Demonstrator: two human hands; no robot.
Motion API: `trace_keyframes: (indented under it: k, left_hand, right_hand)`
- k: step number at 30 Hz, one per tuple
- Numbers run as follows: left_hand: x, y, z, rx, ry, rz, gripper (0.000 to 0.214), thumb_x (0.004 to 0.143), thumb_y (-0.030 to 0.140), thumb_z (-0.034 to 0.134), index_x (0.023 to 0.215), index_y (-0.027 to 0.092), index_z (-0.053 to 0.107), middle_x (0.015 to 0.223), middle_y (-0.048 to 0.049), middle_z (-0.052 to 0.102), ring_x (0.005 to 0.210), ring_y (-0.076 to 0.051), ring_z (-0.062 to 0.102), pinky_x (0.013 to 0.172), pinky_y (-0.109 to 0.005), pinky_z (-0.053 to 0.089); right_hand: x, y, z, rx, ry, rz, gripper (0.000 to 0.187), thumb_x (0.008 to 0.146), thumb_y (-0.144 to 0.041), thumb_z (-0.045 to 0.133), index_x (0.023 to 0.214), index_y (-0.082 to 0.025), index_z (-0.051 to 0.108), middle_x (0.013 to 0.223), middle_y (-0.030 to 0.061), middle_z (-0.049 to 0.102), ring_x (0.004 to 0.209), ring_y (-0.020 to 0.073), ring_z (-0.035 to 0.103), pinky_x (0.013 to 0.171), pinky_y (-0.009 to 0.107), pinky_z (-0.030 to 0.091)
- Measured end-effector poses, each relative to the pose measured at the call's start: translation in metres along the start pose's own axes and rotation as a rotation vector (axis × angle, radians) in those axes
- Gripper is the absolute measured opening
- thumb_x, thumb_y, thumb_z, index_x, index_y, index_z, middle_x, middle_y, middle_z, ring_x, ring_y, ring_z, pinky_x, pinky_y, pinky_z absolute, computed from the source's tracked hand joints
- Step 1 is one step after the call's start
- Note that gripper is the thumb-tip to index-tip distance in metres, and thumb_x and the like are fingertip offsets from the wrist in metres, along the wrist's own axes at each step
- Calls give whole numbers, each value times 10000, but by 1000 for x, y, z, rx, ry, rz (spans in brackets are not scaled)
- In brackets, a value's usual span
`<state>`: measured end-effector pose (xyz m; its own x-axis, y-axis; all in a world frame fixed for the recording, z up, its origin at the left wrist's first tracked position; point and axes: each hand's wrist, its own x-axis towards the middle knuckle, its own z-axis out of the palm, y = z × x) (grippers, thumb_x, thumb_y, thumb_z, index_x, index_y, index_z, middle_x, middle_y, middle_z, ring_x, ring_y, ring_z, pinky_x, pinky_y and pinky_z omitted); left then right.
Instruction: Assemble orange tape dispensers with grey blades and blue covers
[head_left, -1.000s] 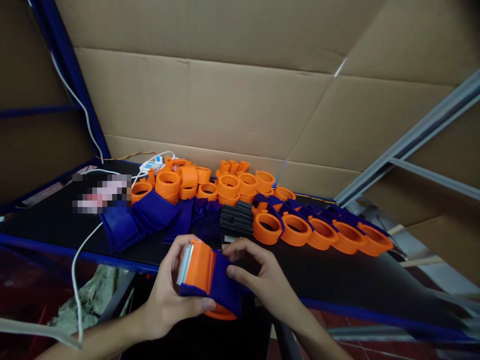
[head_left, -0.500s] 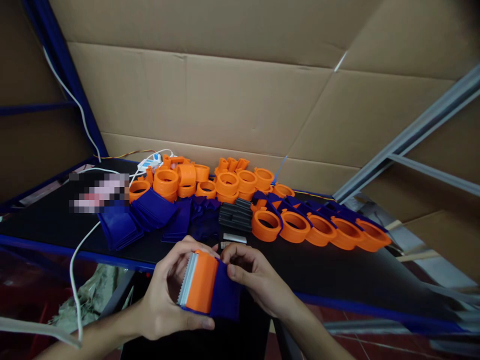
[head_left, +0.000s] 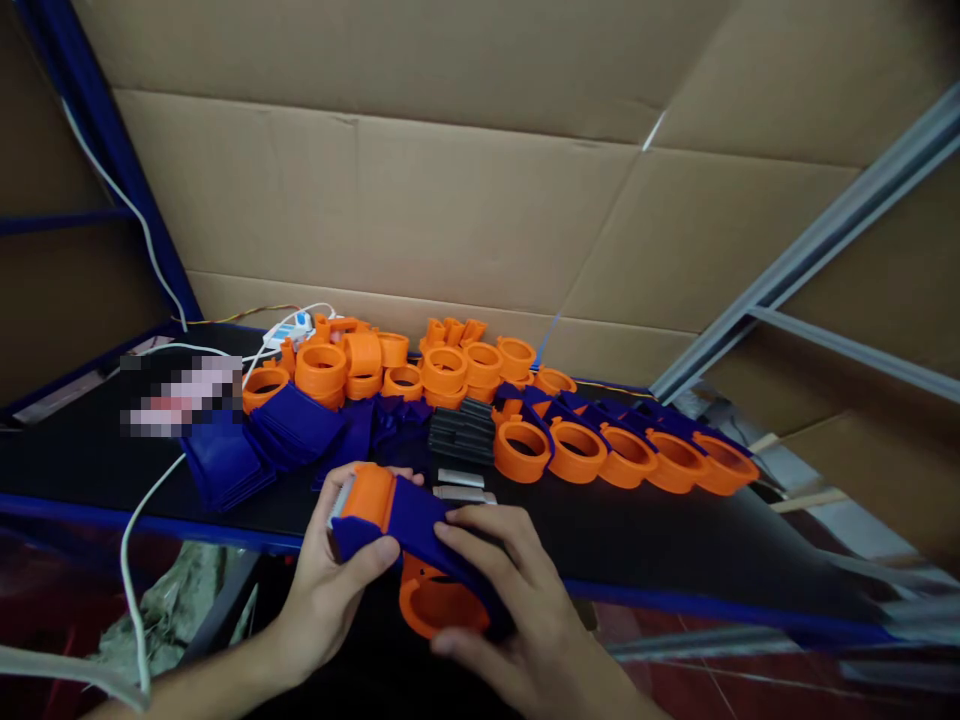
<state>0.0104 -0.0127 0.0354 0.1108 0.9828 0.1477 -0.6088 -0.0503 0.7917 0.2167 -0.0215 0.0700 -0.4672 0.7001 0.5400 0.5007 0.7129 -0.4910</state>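
Between my hands is an orange and blue tape dispenser (head_left: pixel 417 515), tilted, with a toothed metal blade at its left end and an orange ring hanging below its blue plate. My left hand (head_left: pixel 324 585) is closed around the blade end, its thumb pressing the blue side. My right hand (head_left: pixel 525 590) grips the other end: the fingers lie over the blue plate and the thumb is by the ring's lower edge. Just beyond, metal strips (head_left: pixel 461 479) lie on the black table (head_left: pixel 675 545), in front of a stack of black pieces (head_left: pixel 461 430).
Blue plates (head_left: pixel 225 460) lie in piles at the left. Orange rings (head_left: pixel 444 370) stand stacked along the back. Several similar dispensers (head_left: pixel 577 450) form a row at the right. A white cable (head_left: pixel 127 560) hangs over the front edge, and a power strip (head_left: pixel 289 330) sits behind.
The tape dispenser has been turned, so its orange ring and blue side now show. My right hand has moved from pinching the blue plate's edge to spreading over it. The view has shifted slightly.
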Motion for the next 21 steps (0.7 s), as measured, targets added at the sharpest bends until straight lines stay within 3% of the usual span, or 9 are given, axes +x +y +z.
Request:
trace_keyframes:
  k: [3,6,9,11,13,15,16,18,21]
  left_hand:
    - [0,-8,0,-32,-52,-20,509,843,247,719,1287,287,472,1375,-119,579,1289,-337,535,1073,-493,410]
    - [3,-12,2,-28,-218,-42,606,816,342,756,1342,314,458,1491,-120,473,1361,-347,458,1115,-510,362]
    - [7,-11,3,0,-324,-4,698,827,344,745,1429,338,391,1542,-116,410,1426,-343,368,1147,-537,316]
    - [9,-8,3,49,-359,-23,614,887,288,674,1432,329,397,1529,-122,431,1418,-339,384,1144,-554,319]
    - [9,-4,3,92,-376,-75,454,951,261,570,1390,295,457,1472,-135,500,1370,-336,450,1118,-564,352]
    - [9,-2,2,114,-377,-124,343,988,257,489,1329,258,517,1396,-145,571,1309,-334,514,1084,-566,391]
    - [9,-2,2,122,-375,-146,315,995,257,470,1302,243,538,1362,-148,597,1281,-333,538,1067,-564,408]
    - [9,-2,2,134,-381,-188,282,996,259,463,1253,216,572,1290,-153,645,1224,-330,581,1033,-553,439]
    - [10,-4,1,157,-367,-236,251,993,268,472,1186,184,610,1178,-156,697,1133,-318,635,978,-520,478]
  right_hand:
    - [-7,-1,-12,-145,12,-77,480,918,-146,613,1379,-266,554,1243,97,618,1133,232,582,938,373,514]
    - [4,16,-46,-206,82,-35,396,935,-99,546,1265,-287,655,1135,61,682,1005,200,648,835,327,539]
    - [32,58,-109,-345,259,16,240,918,-215,634,1122,-275,743,1019,44,737,888,191,682,775,306,526]
    - [53,100,-161,-515,484,86,245,892,-305,682,1098,-202,767,1023,86,751,891,191,679,824,300,496]
    - [71,147,-209,-625,555,319,376,904,-390,659,1138,-111,751,1025,147,754,867,182,666,771,283,467]
    - [83,193,-246,-718,434,635,478,927,-459,605,1224,-98,704,1059,165,748,825,163,647,712,291,430]
    - [86,214,-259,-743,410,707,490,918,-445,620,1222,-68,700,1052,195,744,800,171,638,702,311,418]
    - [88,248,-273,-766,363,789,477,911,-402,637,1190,-21,705,1022,232,739,774,182,631,700,336,407]
    - [81,283,-276,-771,274,889,382,907,-341,652,1117,-32,731,1007,222,741,836,204,653,727,334,427]
